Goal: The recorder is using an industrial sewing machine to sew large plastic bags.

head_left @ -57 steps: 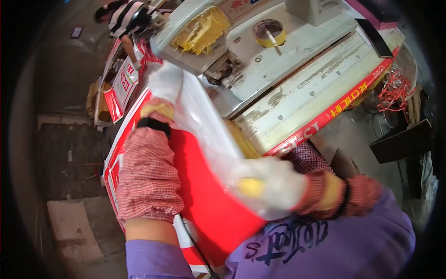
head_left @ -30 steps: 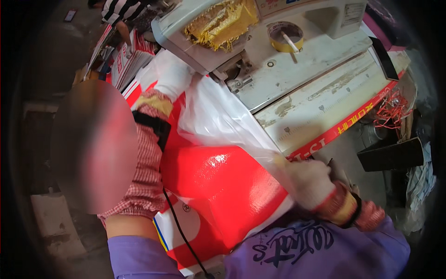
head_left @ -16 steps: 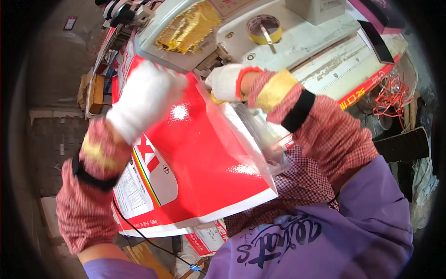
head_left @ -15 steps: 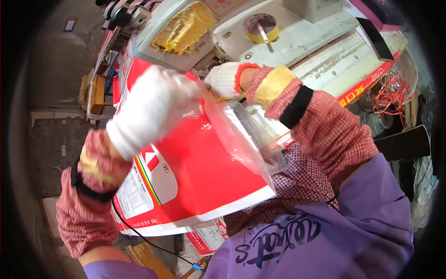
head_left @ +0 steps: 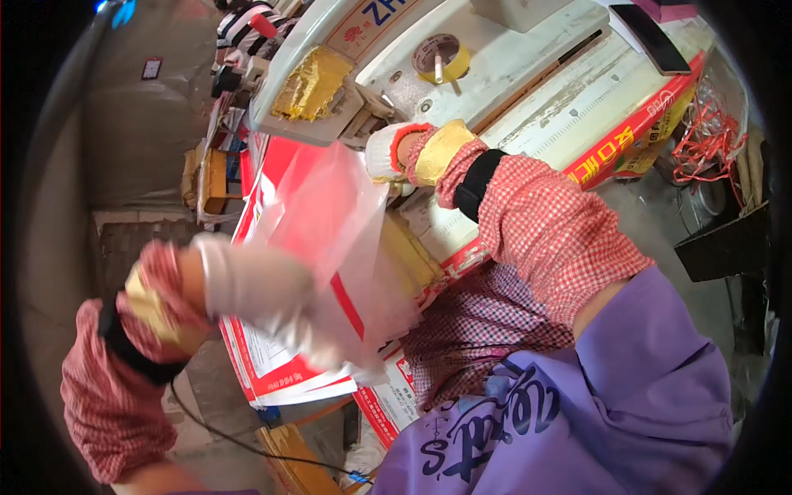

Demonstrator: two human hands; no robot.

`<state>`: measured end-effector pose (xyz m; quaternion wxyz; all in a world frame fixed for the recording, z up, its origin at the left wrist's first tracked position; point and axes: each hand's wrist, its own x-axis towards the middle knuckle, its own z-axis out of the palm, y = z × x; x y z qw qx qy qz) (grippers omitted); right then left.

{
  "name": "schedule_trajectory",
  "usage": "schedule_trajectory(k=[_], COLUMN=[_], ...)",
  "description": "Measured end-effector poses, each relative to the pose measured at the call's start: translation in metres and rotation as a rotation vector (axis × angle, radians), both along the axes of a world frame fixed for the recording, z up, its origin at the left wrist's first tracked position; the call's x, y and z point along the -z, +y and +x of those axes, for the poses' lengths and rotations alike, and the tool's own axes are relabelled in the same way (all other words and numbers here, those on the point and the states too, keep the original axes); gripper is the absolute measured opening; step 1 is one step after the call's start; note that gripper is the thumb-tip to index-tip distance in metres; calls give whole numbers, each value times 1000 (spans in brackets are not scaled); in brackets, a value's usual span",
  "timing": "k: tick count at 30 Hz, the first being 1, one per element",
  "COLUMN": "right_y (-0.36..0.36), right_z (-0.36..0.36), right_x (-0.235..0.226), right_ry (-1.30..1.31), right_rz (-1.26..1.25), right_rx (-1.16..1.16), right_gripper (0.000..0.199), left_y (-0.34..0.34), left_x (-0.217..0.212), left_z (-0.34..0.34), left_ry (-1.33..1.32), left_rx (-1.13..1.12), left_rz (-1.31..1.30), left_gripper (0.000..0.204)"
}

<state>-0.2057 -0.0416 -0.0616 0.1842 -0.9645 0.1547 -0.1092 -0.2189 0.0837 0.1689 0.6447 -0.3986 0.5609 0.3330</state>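
Note:
My left hand (head_left: 268, 289), in a white knitted glove, is smeared by motion over the lower part of a red and white printed sack (head_left: 285, 169). Its fingers blur into a clear plastic liner (head_left: 338, 223), so their grip cannot be made out. The film spreads cloudy across the sack's red face. Higher up, my right hand (head_left: 388, 154), in a white glove with an orange-red cuff, is closed at the liner's upper right edge, beside the sewing machine (head_left: 363, 115). Its fingertips are mostly hidden.
A yellow tape roll (head_left: 456, 63) with a cigarette across it lies on the machine bed. Farther right are a phone (head_left: 650, 39) and tangled red twine (head_left: 708, 144). A yellowish block (head_left: 410, 252) shows beside the film. A black cable (head_left: 235, 439) hangs at lower left.
My left hand has swung down and left from the sack's top. The clear film now spreads over the sack, which shows less of its red face. My right hand stays near the machine.

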Motion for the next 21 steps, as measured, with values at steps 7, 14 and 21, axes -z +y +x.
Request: schedule_trajectory(k=[7, 14, 21], right_y=[82, 171, 126], right_z=[-3, -56, -23], right_x=[-8, 9, 5], right_ry=[-35, -194, -34], right_rz=[364, 146, 118], right_rx=[268, 759, 602], right_gripper=[24, 31, 17], left_y=[107, 75, 83], left_x=[53, 57, 55], left_z=[-24, -64, -34], left_ry=[404, 490, 216], left_rx=[294, 326, 489], left_rz=[-290, -176, -137], left_gripper=[9, 16, 9])
